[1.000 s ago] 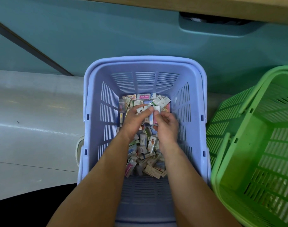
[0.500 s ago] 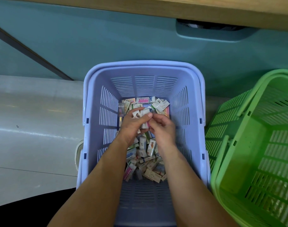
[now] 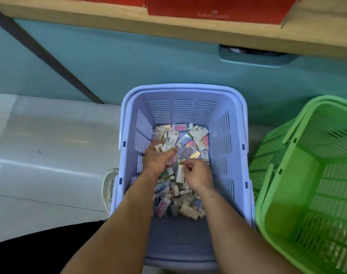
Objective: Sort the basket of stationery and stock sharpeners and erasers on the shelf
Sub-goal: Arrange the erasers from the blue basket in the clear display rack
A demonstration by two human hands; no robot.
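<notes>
A lavender plastic basket (image 3: 230, 135) stands on the floor with a heap of small boxed erasers (image 3: 190, 139) in its bottom. Both my arms reach into it. My left hand (image 3: 158, 159) holds a few small eraser packs (image 3: 161, 147) against its curled fingers and thumb. My right hand (image 3: 196, 173) is beside it, a little nearer to me, with its fingers curled and pinching a small pack (image 3: 181, 162) out of the heap. The packs under my hands are hidden.
An empty green basket (image 3: 310, 175) stands close on the right, touching the lavender one. A wooden shelf edge (image 3: 129, 30) runs across the top with a red Faber-Castell box (image 3: 214, 8) on it. Teal cabinet front (image 3: 129, 64) behind; white floor tiles (image 3: 50, 145) to the left.
My head has tilted up, bringing the shelf and red box into view. My hands came apart: the right one drew back toward me and picks at the heap, the left keeps its packs.
</notes>
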